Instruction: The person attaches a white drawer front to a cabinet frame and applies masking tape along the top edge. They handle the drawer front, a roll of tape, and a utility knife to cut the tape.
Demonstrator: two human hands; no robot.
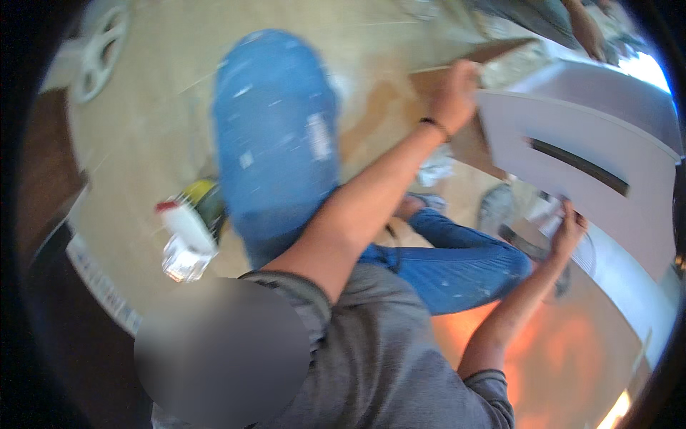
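A large white panel point(572, 136) with a long dark slot point(579, 166) stands tilted at the right. My left hand point(454, 91) grips its upper left corner, next to a brown cardboard sheet point(436, 79). My right hand point(569, 230) holds the panel's lower edge. A black band circles my left wrist. My raised knee in paint-flecked blue jeans point(275, 129) fills the middle of the view, and my grey shirt point(386, 365) covers the bottom.
On the tan floor at the left lie a white bottle with a red cap point(184, 225), a clear plastic piece point(182, 263) and a yellow-green object point(204, 194). A white wheel-like object point(100, 50) sits top left. Another person's hand point(587, 32) reaches in top right. Crumpled paper point(436, 171) and a grey shoe point(496, 207) lie below the panel.
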